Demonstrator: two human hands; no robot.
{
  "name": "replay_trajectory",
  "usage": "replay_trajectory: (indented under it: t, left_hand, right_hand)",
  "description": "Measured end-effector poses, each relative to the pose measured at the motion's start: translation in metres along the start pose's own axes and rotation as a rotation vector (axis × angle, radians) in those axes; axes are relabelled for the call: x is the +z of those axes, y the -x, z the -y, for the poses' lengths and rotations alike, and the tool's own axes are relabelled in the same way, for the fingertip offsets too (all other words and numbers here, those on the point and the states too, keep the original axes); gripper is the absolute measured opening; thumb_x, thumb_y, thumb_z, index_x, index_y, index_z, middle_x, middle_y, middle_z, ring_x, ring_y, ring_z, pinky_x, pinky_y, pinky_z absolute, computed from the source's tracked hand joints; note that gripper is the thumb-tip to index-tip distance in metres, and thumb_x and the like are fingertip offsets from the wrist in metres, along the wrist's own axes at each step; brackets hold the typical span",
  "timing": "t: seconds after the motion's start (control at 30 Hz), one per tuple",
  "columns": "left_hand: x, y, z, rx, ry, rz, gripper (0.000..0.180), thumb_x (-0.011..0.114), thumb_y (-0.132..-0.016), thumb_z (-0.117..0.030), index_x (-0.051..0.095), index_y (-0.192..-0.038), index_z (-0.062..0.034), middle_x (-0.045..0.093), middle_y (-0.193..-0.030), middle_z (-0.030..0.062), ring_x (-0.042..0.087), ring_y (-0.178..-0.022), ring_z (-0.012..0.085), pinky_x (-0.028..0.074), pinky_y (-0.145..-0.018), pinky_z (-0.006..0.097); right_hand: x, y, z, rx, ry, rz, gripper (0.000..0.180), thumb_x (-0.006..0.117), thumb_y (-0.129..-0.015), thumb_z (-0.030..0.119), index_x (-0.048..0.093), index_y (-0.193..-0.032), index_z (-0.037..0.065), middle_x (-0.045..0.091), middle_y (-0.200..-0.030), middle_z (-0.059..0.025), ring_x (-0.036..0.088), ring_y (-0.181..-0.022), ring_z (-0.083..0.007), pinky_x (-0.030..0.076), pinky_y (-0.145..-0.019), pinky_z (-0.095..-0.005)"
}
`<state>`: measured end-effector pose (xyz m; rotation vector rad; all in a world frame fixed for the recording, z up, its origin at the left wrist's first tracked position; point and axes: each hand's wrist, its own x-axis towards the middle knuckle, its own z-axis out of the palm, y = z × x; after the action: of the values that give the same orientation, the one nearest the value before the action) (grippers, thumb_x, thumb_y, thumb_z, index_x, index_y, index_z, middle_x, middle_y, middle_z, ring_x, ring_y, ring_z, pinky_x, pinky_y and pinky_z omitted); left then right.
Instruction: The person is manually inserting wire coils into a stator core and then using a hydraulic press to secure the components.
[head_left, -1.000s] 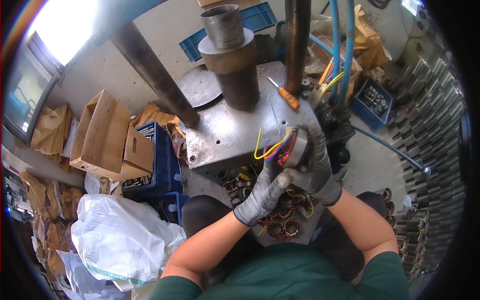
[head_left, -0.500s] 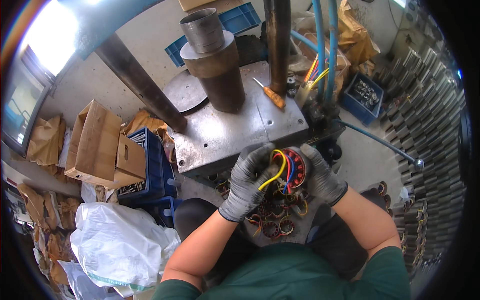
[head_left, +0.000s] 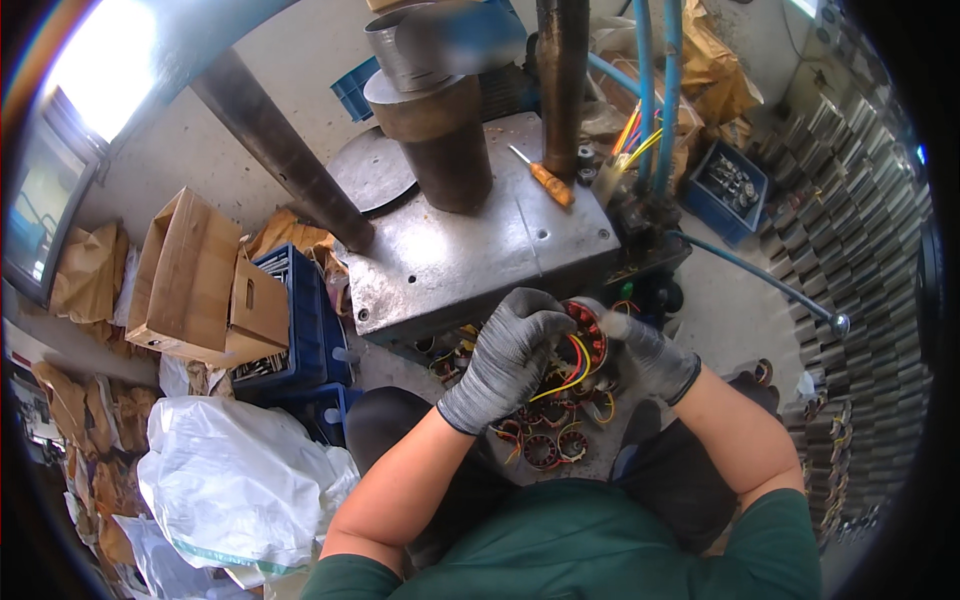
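A motor stator (head_left: pixel 596 345) with dark red windings is held above my lap, its ring tilted toward me. My left hand (head_left: pixel 512 350), in a grey knit glove, is closed round its left side, the thumb and fingers partly hiding it. Yellow, red and blue lead wires (head_left: pixel 574 380) curve down from the stator beside that hand. My right hand (head_left: pixel 652 358), gloved alike, is at the stator's right edge; motion smears its fingers, so I cannot tell whether they grip it. Several more wired stators (head_left: pixel 541 452) lie on the floor below, between my legs.
Ahead stands a press with a steel bed (head_left: pixel 470 250), holding a metal cylinder (head_left: pixel 435 150) and an orange-handled screwdriver (head_left: pixel 550 185). Cardboard boxes (head_left: pixel 190 275), a blue crate (head_left: pixel 305 325) and a white sack (head_left: pixel 235 485) are left. Stacked metal cores (head_left: pixel 850 250) line the right, near a ball-ended lever (head_left: pixel 838 324).
The lead wires have swung lower and turned beside the stator. My left hand has rolled over, showing more of its back; my right hand has shifted slightly and blurred.
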<state>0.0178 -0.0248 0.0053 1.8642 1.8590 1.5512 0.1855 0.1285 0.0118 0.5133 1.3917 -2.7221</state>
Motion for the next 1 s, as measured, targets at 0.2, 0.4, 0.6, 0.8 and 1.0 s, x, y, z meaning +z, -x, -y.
replay_trajectory:
  t: [0.2, 0.4, 0.6, 0.8, 1.0]
  left_hand:
    - [-0.003, 0.004, -0.003, 0.025, 0.024, 0.042, 0.028, 0.085, -0.077, -0.006, 0.072, -0.101, -0.0070, 0.061, -0.109, 0.0123, 0.063, -0.101, 0.0294, 0.053, -0.089, 0.040]
    - [-0.002, 0.010, -0.003, -0.106, 0.046, -0.070, 0.047, 0.089, -0.075, -0.010, 0.068, -0.117, -0.0054, 0.058, -0.116, 0.0118, 0.063, -0.099, 0.0249, 0.054, -0.088, 0.038]
    - [-0.004, 0.005, 0.004, -0.327, 0.324, 0.191, 0.059, 0.089, -0.079, -0.013, 0.065, -0.131, -0.0044, 0.059, -0.117, 0.0112, 0.065, -0.105, 0.0229, 0.056, -0.090, 0.037]
    - [0.003, 0.004, 0.004, -0.209, -0.070, 0.227, 0.044, 0.084, -0.078, -0.014, 0.066, -0.117, -0.0048, 0.063, -0.108, 0.0134, 0.067, -0.100, 0.0325, 0.056, -0.088, 0.043]
    - [0.019, 0.004, 0.003, -0.204, -0.277, 0.159, 0.036, 0.079, -0.076, -0.013, 0.064, -0.108, -0.0070, 0.062, -0.103, 0.0139, 0.067, -0.097, 0.0365, 0.056, -0.084, 0.047]
  right_hand:
    - [-0.001, -0.002, -0.012, -0.031, 0.174, 0.063, 0.071, 0.081, -0.085, 0.041, 0.056, -0.143, 0.010, 0.069, -0.104, 0.0002, 0.066, -0.080, -0.0062, 0.051, -0.067, -0.0201]
    - [-0.001, -0.004, -0.020, -0.019, 0.246, 0.051, 0.065, 0.081, -0.082, 0.028, 0.057, -0.139, 0.008, 0.066, -0.100, 0.0000, 0.063, -0.073, -0.0067, 0.053, -0.064, -0.0222]
    - [0.002, 0.000, -0.016, 0.082, 0.303, 0.056, 0.073, 0.080, -0.080, 0.029, 0.053, -0.144, 0.006, 0.066, -0.104, -0.0036, 0.064, -0.073, -0.0096, 0.055, -0.067, -0.0251]
    - [0.010, 0.000, -0.018, 0.059, 0.309, 0.067, 0.072, 0.080, -0.082, 0.030, 0.053, -0.144, 0.005, 0.067, -0.115, -0.0047, 0.066, -0.089, -0.0107, 0.056, -0.073, -0.0262]
    - [0.005, -0.006, -0.020, 0.073, 0.380, 0.128, 0.082, 0.081, -0.084, 0.036, 0.048, -0.151, 0.006, 0.063, -0.128, -0.0047, 0.062, -0.113, -0.0127, 0.055, -0.090, -0.0298]
